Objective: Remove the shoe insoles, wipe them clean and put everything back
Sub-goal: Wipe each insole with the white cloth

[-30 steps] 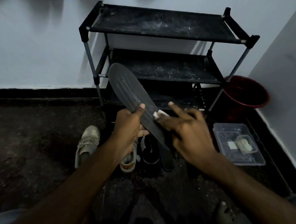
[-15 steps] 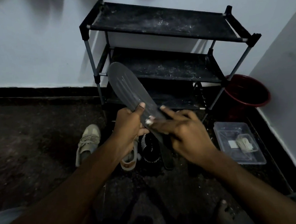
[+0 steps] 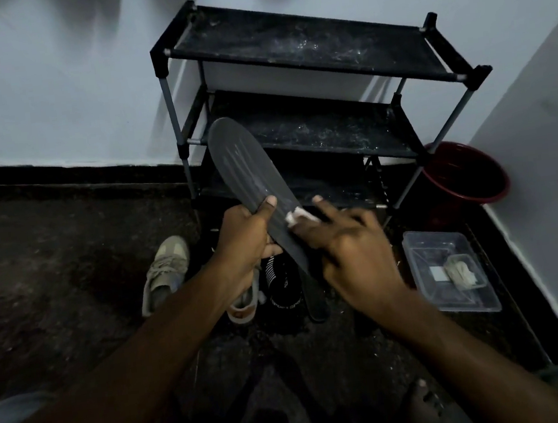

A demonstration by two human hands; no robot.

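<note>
The left hand (image 3: 246, 239) grips the long dark grey foam insole (image 3: 249, 169) about its lower half, with the thumb laid across the top face. The right hand (image 3: 347, 249) pinches a small white wipe (image 3: 297, 215) against the insole's right edge, with the forefinger stretched out. The insole is held in the air, its long axis running from the heel, low between the hands, up and leftward to the rounded toe. The toe ends just before the middle shelf of the black tiered shoe rack (image 3: 305, 46). Below the hands a second dark insole (image 3: 316, 297) lies on the floor beside a black shoe (image 3: 283, 279), with a beige lace-up sneaker (image 3: 168, 271) to the left. The dark floor (image 3: 53, 269) runs left to the wall's black skirting. At the right wall stand a red round bucket (image 3: 463, 174) and a clear plastic box (image 3: 452, 303) holding pale wipes.
</note>
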